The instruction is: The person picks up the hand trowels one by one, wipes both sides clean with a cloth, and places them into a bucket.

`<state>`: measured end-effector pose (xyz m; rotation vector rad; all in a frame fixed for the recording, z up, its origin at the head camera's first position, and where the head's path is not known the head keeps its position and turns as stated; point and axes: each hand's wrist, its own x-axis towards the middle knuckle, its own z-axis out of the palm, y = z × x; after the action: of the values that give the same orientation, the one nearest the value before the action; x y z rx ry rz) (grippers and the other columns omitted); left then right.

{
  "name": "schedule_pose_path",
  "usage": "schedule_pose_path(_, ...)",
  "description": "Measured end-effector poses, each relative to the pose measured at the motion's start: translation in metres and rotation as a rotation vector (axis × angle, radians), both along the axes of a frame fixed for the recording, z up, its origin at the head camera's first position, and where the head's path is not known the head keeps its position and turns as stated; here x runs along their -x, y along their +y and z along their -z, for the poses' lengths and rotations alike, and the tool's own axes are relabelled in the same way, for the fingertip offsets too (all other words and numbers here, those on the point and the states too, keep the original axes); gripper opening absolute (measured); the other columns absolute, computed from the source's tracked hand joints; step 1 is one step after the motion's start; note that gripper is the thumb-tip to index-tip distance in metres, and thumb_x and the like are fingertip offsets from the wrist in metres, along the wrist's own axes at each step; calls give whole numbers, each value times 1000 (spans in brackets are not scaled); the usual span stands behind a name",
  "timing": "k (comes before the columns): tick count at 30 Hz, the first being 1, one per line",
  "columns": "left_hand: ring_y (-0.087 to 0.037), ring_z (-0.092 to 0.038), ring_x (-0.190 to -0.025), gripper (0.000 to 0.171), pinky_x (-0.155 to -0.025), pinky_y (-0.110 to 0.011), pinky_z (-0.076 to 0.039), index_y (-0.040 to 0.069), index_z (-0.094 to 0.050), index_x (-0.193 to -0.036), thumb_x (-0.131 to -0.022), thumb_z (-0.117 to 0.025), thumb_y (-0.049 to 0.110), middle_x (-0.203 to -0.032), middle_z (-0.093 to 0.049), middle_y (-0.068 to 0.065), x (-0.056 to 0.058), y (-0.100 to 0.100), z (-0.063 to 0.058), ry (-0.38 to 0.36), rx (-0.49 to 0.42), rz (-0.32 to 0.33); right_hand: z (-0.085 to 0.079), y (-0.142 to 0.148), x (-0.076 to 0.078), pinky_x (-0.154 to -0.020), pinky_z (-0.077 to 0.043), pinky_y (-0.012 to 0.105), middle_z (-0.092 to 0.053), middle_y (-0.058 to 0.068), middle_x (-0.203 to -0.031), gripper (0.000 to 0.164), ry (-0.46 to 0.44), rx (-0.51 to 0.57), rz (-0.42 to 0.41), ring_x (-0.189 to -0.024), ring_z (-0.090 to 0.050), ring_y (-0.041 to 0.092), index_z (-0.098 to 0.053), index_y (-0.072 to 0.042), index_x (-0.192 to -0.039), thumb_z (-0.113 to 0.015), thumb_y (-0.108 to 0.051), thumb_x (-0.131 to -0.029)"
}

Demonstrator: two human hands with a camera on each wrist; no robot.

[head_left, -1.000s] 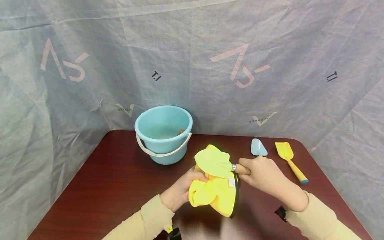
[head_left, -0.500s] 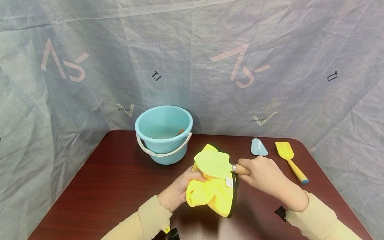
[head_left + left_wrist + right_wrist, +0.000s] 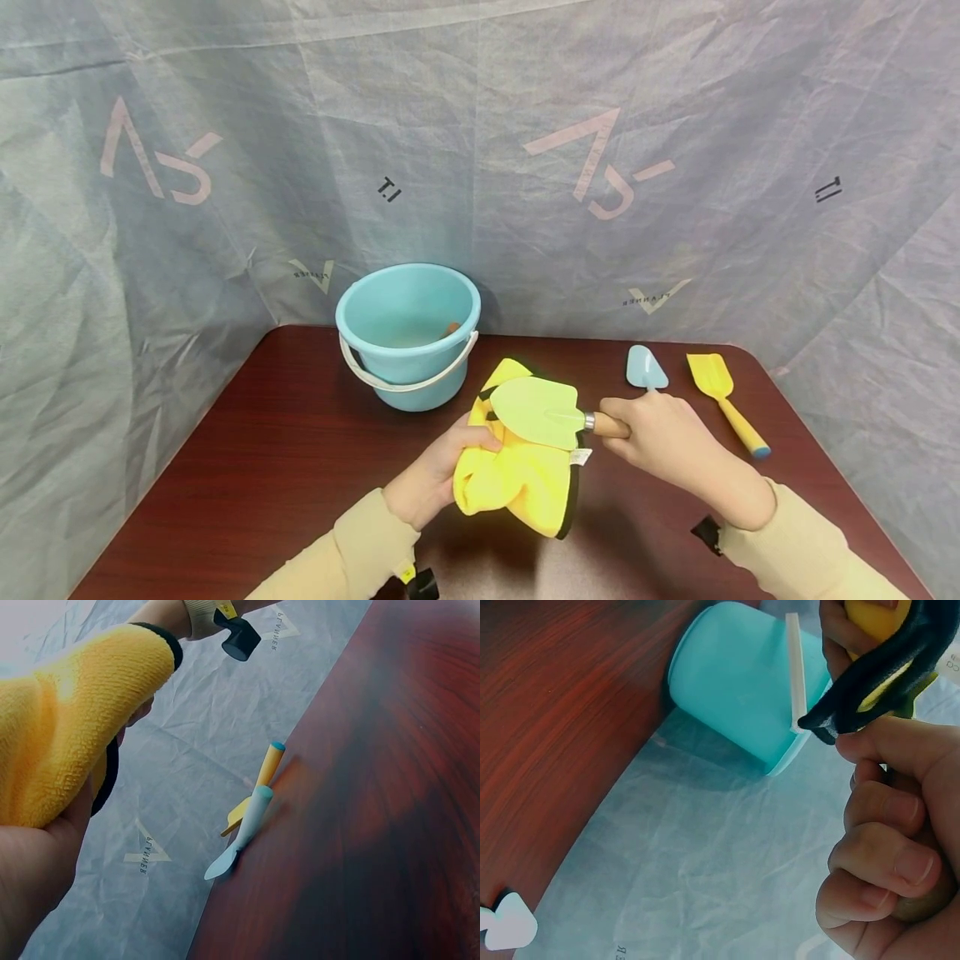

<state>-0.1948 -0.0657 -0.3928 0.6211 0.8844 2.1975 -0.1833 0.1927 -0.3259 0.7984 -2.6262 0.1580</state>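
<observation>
In the head view, my left hand [image 3: 438,471] grips a bunched yellow cloth [image 3: 513,487] with a dark edge and a white label. Fluffy pile shows on this cloth in the left wrist view. My right hand [image 3: 663,433] holds a trowel by its wooden handle [image 3: 609,426], its fingers curled round it in the right wrist view. The trowel's pale yellow-green blade [image 3: 536,411] points left and lies over the upper part of the cloth. Part of the cloth is hidden behind the blade. Both hands are above the dark red table.
A light blue bucket [image 3: 416,379] with a white handle stands at the back, left of the hands; something orange-brown [image 3: 452,328] is inside. A small pale blue scoop [image 3: 645,368] and a yellow shovel [image 3: 738,425] lie at the right. Grey fabric [image 3: 480,167] hangs behind the table [image 3: 247,467].
My left hand has shifted left with the cloth, which slid along under the trowel blade. More dark edging shows near the blade's tip. The right hand and trowel have hardly moved.
</observation>
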Motion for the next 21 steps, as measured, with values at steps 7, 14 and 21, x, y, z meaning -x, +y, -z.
schedule_pose_path(7,-19,-60,-94,38,-79,-33,-50,4,-43,-114,-78,-36,-4,-104,-58,-9,-1,-7,-2,2,4,-42,0,2,-1,-38,-15,19,-11,-15,-56,36,21,14,-10,-48,-17,2,-30,-23,-57,-64,-15,-65)
schedule_pose_path(14,-19,-57,-98,43,-84,-34,-48,8,-37,-118,-77,-39,-5,-108,-55,-9,-1,-17,-6,-60,28,-87,0,5,-2,-38,-16,19,-12,-14,-55,37,38,13,-7,-48,-18,3,-31,-22,-57,-66,-15,-64)
schedule_pose_path(21,-18,-56,-98,44,-85,-34,-47,8,-35,-119,-77,-42,-4,-107,-54,-8,-2,-24,-7,-78,50,-111,4,9,-1,-40,-13,19,-10,-13,-56,37,48,-5,-5,-49,-14,3,-29,-22,-57,-65,-16,-65)
